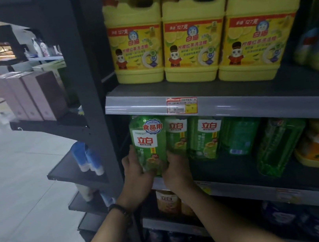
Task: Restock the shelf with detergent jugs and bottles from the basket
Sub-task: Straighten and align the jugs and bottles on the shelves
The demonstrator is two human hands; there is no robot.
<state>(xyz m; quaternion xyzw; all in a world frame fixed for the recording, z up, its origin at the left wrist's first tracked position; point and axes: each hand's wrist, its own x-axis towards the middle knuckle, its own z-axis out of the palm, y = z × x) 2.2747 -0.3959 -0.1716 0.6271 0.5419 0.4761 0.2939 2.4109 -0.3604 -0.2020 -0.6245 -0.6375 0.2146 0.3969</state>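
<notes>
I see both hands clamped low on the green detergent bottle [149, 143]. The left hand [136, 171] wraps its left side and the right hand [177, 171] its right. The bottle stands upright at the left end of the middle shelf [236, 168], just beside another green bottle [177, 136].

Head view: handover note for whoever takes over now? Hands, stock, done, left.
Left hand: grips the green bottle low on its left side.
Right hand: grips the same bottle low on its right.
Bottle upright at the left end of the middle shelf; base hidden by hands.
Done: other green bottles beside it, three yellow jugs on the shelf above.
Left: seat and release this bottle; basket not in view, remaining stock unknown.
</notes>
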